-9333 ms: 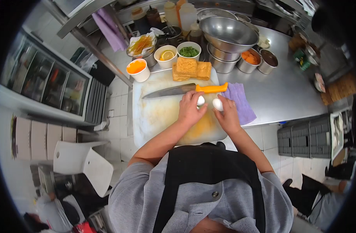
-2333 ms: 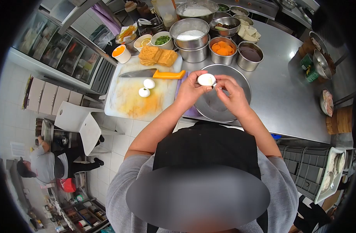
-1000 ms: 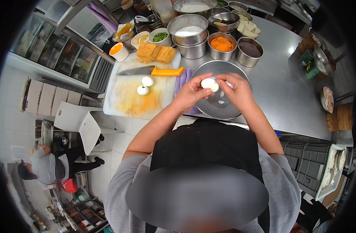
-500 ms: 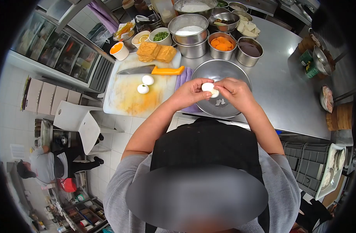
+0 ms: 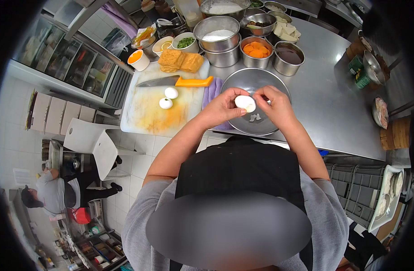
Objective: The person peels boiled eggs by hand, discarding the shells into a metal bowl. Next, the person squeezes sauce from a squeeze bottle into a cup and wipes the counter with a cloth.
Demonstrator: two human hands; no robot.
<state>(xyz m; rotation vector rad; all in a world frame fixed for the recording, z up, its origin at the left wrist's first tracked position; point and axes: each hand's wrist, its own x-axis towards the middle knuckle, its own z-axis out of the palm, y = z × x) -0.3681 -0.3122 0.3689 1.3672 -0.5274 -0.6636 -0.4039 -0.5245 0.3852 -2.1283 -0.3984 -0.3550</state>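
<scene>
A white egg [image 5: 245,104] is held in my left hand [image 5: 222,107], over a wide metal bowl [image 5: 279,86]. Just right of the egg, my right hand [image 5: 274,104] has its fingertips pinched together; whatever they hold is too small to name. Small white shell pieces [image 5: 254,117] lie in the bowl. Two more white eggs [image 5: 171,92] rest on the white cutting board [image 5: 139,106]. Behind them on the board are a knife with a yellow handle [image 5: 193,81] and golden-brown blocks [image 5: 180,61]. A purple cloth [image 5: 211,92] lies between board and bowl.
Metal pots with white powder [image 5: 218,38], orange slices [image 5: 256,49] and dark liquid [image 5: 289,56] stand behind the bowl. White cups [image 5: 138,61] line the board's back edge. A white chair [image 5: 87,137] and a person [image 5: 53,189] are at the left. Grey crates [image 5: 360,194] stand at the right.
Eggs now lie on the board, and the metal bowl is beneath my hands, unlike the oldest frame. Over the last half second, my right fingers have moved slightly off the egg.
</scene>
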